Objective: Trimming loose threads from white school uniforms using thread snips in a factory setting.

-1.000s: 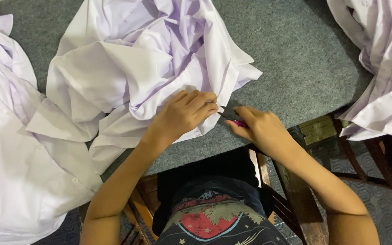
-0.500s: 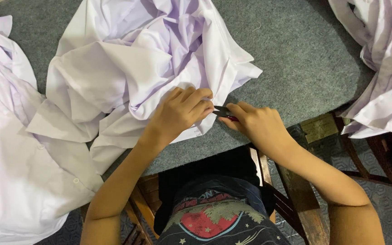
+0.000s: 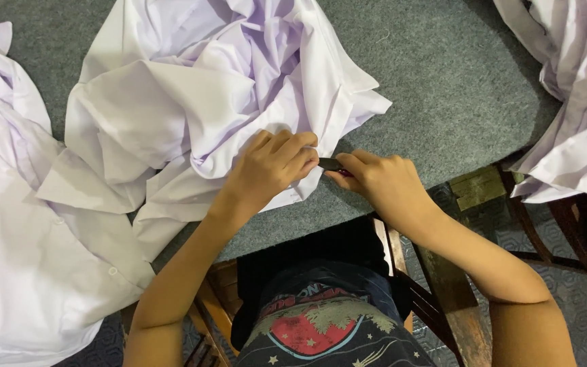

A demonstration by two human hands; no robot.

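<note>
A crumpled pale lilac-white shirt (image 3: 212,88) lies on the grey felt-covered table (image 3: 443,88). My left hand (image 3: 273,166) pinches a fold of the shirt's lower edge. My right hand (image 3: 378,183) is closed around a small dark cutting tool (image 3: 331,164) with a pinkish part, and its tip meets the cloth right beside my left fingers. The working end of the tool is mostly hidden between the two hands.
More white garments lie at the left (image 3: 22,272) and hang over the table's right edge (image 3: 572,109). A wooden chair frame (image 3: 443,299) and a patterned floor show under the near table edge, with my lap below.
My right hand with the tool has moved left until it touches the cloth at my left fingers. My left hand has shifted its pinch slightly on the shirt edge.
</note>
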